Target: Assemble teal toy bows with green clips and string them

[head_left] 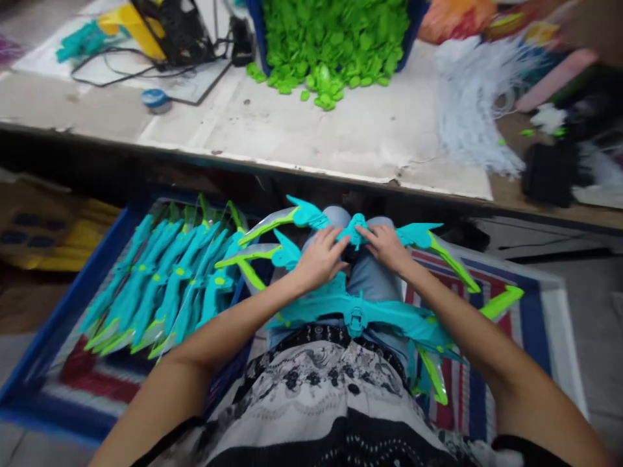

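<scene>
A turquoise plastic toy bow (357,228) with lime-green limb ends lies across my knees, its hub between my two hands. My left hand (321,257) grips it just left of the hub, fingers bent over the arm. My right hand (388,248) holds it on the other side, with fingertips pressed at the hub. Nearer my body, a second turquoise toy bow (389,312) rests across my lap under my forearms. More green and turquoise ends show beside both arms, and I cannot tell which bow each belongs to.
At left, a blue-rimmed tray (63,311) holds several toy bows (180,272) in a row. A striped mat (530,311) lies at right. On the worktable (379,143) stand a blue bin (257,39) heaped with green pieces, a blue-lidded jar (156,100) and white strings (470,97).
</scene>
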A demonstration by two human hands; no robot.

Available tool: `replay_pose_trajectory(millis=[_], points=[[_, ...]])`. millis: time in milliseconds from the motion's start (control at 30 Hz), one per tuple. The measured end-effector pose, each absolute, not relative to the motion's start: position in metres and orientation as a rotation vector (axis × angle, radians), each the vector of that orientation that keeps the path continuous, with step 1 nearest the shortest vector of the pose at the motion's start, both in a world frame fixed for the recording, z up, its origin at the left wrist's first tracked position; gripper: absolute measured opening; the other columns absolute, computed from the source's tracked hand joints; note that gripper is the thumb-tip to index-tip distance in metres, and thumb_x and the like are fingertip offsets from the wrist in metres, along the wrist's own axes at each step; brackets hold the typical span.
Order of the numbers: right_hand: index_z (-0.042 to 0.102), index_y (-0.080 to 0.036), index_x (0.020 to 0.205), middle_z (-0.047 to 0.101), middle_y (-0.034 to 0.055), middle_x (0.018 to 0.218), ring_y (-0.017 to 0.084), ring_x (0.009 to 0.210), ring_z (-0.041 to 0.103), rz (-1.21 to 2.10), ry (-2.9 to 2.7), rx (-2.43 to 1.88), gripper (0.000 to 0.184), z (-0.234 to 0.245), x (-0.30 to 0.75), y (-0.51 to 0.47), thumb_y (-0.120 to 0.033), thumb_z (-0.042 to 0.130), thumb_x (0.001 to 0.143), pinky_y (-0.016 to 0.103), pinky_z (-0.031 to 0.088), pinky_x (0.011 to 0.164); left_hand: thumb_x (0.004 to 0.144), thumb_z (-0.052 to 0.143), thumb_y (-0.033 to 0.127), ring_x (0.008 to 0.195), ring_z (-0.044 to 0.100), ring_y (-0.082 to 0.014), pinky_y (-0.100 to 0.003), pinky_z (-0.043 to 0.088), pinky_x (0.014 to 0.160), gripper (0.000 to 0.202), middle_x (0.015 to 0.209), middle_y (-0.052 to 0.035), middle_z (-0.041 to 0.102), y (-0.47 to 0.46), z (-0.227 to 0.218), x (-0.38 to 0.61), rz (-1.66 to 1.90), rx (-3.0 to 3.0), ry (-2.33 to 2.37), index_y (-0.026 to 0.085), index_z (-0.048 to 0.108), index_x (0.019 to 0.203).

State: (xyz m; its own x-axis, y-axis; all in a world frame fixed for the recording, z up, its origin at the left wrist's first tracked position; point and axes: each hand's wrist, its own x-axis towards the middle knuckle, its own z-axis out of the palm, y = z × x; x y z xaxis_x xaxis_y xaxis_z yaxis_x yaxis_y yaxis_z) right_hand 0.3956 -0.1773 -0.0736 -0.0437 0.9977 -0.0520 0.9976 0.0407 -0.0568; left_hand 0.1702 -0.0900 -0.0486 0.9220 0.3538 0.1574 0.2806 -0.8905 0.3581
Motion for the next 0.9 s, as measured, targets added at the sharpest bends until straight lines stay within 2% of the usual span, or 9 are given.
replay_pose_trajectory(millis=[67, 167, 267, 433, 533, 667, 767, 833, 900], points=[[0.046, -0.019, 0.139, 0.057, 0.0147, 0.125, 0.027, 0.109, 0.048, 0.196, -2.248, -2.152, 0.051, -0.064, 0.398, -0.177, -0.021, 0.051, 0.088, 0.04, 0.038, 0.089, 0.083, 0.062, 0.033, 0.132, 0.035, -0.0381, -0.054, 0.028, 0.107, 0.064, 0.138, -0.0222, 0.046, -0.068, -0.049, 0.199, 0.238, 2.842, 0.429, 0.007, 0.04, 0.137], [0.06, -0.018, 0.124, 0.06, 0.0118, 0.123, 0.025, 0.111, 0.049, 0.203, -2.155, -2.095, 0.037, -0.04, 0.412, -0.164, -0.029, 0.051, 0.09, 0.039, 0.039, 0.093, 0.082, 0.061, 0.029, 0.113, 0.051, -0.0345, -0.048, 0.038, 0.095, 0.066, 0.119, -0.0206, 0.059, -0.048, -0.054, 0.236, 0.015, 2.924, 0.401, 0.006, 0.037, 0.139], [0.065, -0.016, 0.114, 0.064, 0.0118, 0.113, 0.024, 0.108, 0.05, 0.032, -1.974, -2.104, 0.033, -0.014, 0.436, -0.125, -0.029, 0.041, 0.094, 0.04, 0.038, 0.095, 0.083, 0.057, 0.028, 0.104, 0.053, -0.0326, -0.044, 0.041, 0.085, 0.066, 0.113, -0.0196, 0.06, -0.045, -0.062, 0.254, -0.006, 2.936, 0.396, 0.007, 0.035, 0.142], [0.055, -0.012, 0.128, 0.051, 0.0162, 0.134, 0.031, 0.125, 0.036, -0.116, -1.865, -2.21, 0.044, 0.005, 0.471, 0.012, -0.033, 0.051, 0.09, 0.046, 0.033, 0.103, 0.083, 0.058, 0.031, 0.103, 0.055, -0.0335, -0.048, 0.043, 0.088, 0.069, 0.11, -0.0194, 0.061, -0.065, -0.07, 0.254, 0.061, 2.829, 0.411, 0.007, 0.034, 0.143], [0.046, -0.013, 0.137, 0.044, 0.0162, 0.141, 0.031, 0.13, 0.032, -0.072, -1.843, -2.218, 0.056, 0.006, 0.481, 0.105, -0.041, 0.052, 0.089, 0.046, 0.032, 0.105, 0.081, 0.062, 0.038, 0.115, 0.053, -0.0325, -0.048, 0.044, 0.095, 0.066, 0.128, -0.0201, 0.054, -0.052, -0.064, 0.245, 0.179, 2.672, 0.321, 0.014, 0.041, 0.139], [0.046, -0.014, 0.136, 0.044, 0.0162, 0.141, 0.032, 0.131, 0.032, -0.085, -1.584, -2.248, 0.055, 0.003, 0.51, 0.191, -0.047, 0.044, 0.092, 0.052, 0.031, 0.105, 0.087, 0.055, 0.039, 0.124, 0.049, -0.0253, -0.041, 0.041, 0.104, 0.04, 0.133, -0.0132, 0.053, 0.075, -0.035, 0.234, 0.691, 2.438, 0.487, 0.022, 0.056, 0.123], [0.045, -0.018, 0.137, 0.037, 0.0159, 0.145, 0.037, 0.136, 0.024, -0.131, -1.26, -2.319, 0.057, -0.003, 0.554, 0.22, -0.051, 0.044, 0.091, 0.064, 0.025, 0.104, 0.075, 0.068, 0.036, 0.129, 0.04, -0.0373, -0.055, 0.029, 0.11, 0.054, 0.131, -0.0199, 0.052, 0.233, -0.01, 0.238, 1.084, 2.303, 1.208, 0.01, 0.056, 0.121], [0.041, -0.022, 0.14, 0.03, 0.0154, 0.149, 0.04, 0.137, 0.02, -0.044, -1.097, -2.351, 0.06, -0.008, 0.585, 0.231, -0.054, 0.045, 0.089, 0.07, 0.024, 0.101, 0.073, 0.072, 0.037, 0.135, 0.028, -0.0433, -0.059, 0.023, 0.11, 0.07, 0.144, -0.0242, 0.037, 0.325, -0.004, 0.251, 1.09, 2.1, 1.586, 0.004, 0.049, 0.129], [0.036, -0.025, 0.143, 0.027, 0.0149, 0.15, 0.041, 0.137, 0.022, 0.093, -1.045, -2.353, 0.062, -0.012, 0.603, 0.241, -0.057, 0.041, 0.09, 0.07, 0.026, 0.099, 0.073, 0.071, 0.047, 0.134, 0.029, -0.0452, -0.064, 0.019, 0.108, 0.075, 0.142, -0.0214, 0.041, 0.382, -0.007, 0.272, 0.993, 1.972, 1.606, 0.005, 0.047, 0.13]])
